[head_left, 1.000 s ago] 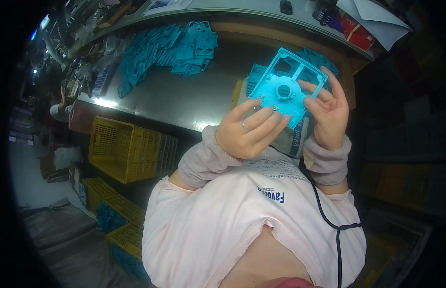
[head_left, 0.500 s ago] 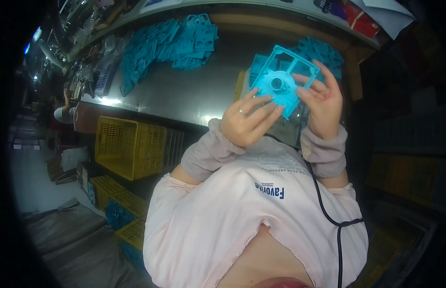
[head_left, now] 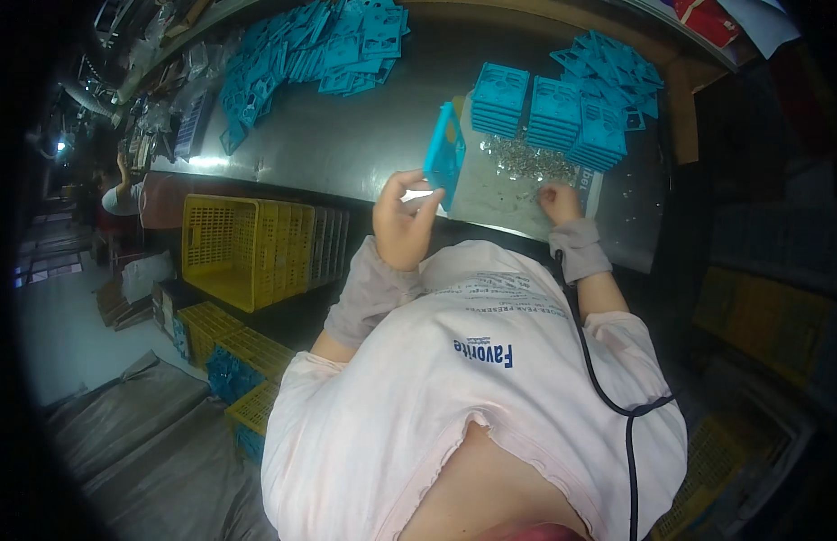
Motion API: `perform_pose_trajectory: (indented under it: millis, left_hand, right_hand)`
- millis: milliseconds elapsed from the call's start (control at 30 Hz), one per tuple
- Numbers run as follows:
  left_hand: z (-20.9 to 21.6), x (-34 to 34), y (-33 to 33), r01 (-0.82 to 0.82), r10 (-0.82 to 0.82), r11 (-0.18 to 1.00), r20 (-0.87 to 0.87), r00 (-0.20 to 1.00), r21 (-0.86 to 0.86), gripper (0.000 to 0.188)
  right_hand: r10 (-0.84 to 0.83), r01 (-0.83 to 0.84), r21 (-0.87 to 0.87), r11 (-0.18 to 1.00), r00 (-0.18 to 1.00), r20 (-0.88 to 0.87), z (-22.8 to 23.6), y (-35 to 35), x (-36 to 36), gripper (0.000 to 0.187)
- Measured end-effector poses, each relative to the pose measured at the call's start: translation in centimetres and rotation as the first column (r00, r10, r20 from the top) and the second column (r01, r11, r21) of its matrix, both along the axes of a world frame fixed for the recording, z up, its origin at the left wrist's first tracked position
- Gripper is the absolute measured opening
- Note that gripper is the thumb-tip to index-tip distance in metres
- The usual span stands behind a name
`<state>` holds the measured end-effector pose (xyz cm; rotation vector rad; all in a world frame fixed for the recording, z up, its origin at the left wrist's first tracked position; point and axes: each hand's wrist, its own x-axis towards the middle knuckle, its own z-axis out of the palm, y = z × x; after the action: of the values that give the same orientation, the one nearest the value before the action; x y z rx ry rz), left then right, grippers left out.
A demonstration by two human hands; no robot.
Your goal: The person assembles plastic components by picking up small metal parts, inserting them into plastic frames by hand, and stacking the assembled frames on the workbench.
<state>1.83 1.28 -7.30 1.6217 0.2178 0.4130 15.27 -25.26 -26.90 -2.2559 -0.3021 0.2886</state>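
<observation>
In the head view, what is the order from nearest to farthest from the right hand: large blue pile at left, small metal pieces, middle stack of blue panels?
1. Small metal pieces: just beyond the right hand.
2. Middle stack of blue panels: farther out, past the metal pieces.
3. Large blue pile: farthest, far back on the left side.

A: Any lettering you can make out here?
B: Yep, mostly on the pale pink cloth shirt. One big dark-blue word sits mid-chest, upside down, with tiny blue print hugging it.
A: Anything else on there?
B: Rows of smaller grey print, higher up the shirt, tableward of the big word. Too faint for me.
A: And off the shirt?
B: Beyond it, a few dark letters along the flat grey sheet's right edge, cut off.
</observation>
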Motion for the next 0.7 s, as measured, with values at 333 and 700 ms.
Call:
perform_pose_trajectory:
  millis: [333,700]
  left_hand:
    - [-0.8,-1.5,1.8,-0.102,0.102,0.981,-0.008,0.995,-0.168,0.033]
    - [-0.7,-1.2,2.1,-0.069,0.065,0.974,-0.025,0.998,-0.218,0.036]
  right_hand:
    - [0.079,-0.044,-0.403,0.914,0.994,0.072,-1.6,2.0,-1.6,0.009]
    - [0.143,0.006,-0.639,0.769,0.973,0.182,-3.0,3.4,-1.5,0.020]
